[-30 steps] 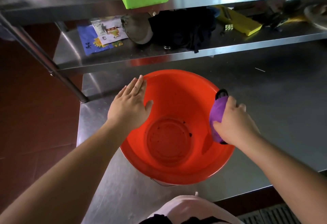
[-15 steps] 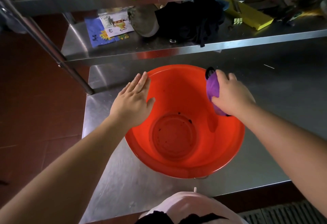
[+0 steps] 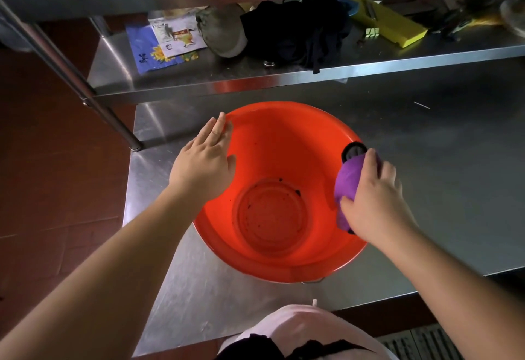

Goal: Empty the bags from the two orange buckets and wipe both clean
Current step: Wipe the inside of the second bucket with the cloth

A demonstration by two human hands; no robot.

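Right hand (image 3: 375, 203) clamped around a bunched purple cloth (image 3: 347, 189), pressing it to the right inner wall of the orange bucket (image 3: 272, 160); left hand (image 3: 203, 166) flat, fingers straight and together, resting on the left rim. Bucket upright on the steel tabletop (image 3: 440, 189), close to the near edge. Likely risks: too hard a push on the wall tipping or sliding the bucket toward the edge, given only a flat palm for bracing; dark specks (image 3: 297, 192) on the bucket floor smeared about instead of lifted out. Second bucket and emptied bags nowhere in view. Black patch at the cloth's top unclear, perhaps a handle mount. Fingertips of the right hand hidden behind the cloth. Small metal piece under the bucket's near rim hard to identify.
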